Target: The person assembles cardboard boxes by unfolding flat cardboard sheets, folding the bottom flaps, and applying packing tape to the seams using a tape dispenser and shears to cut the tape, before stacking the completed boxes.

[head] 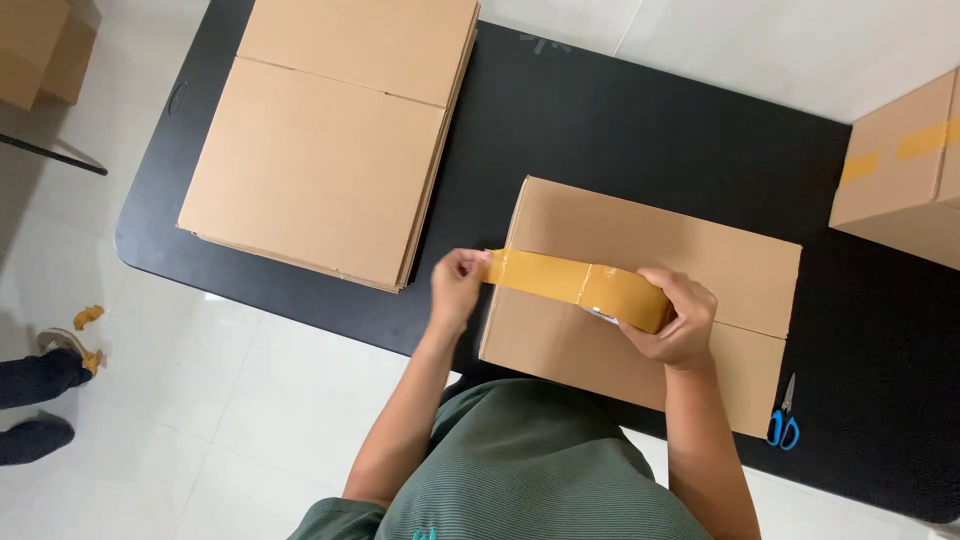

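Spanning most of the view: black table (640,130), set on a pale tiled floor.
Flattened cartons (330,140): a stack lying on the table's left part, well apart from both hands.
Cardboard box (650,240): closed, sitting at the table's near edge directly in front of the person; its centre seam runs left to right beneath the hands.
Taped box (905,165): at the right edge of view, already bearing a tan strip across its top.
Tape strip (535,272): tan, pulled out from the roll and stretched leftward over the box's left edge; its long axis runs nearly along the seam, tilted slightly.
Right hand (680,320): fingers curled around the tape roll (628,298), holding it above the box top near the middle.
Left hand (458,285): thumb and fingertips pinched narrowly on the strip's free end, just beyond the box's left edge; this hand is the nearer one to that edge.
Scissors (784,420): blue-handled, lying on the table just right of the box, untouched.
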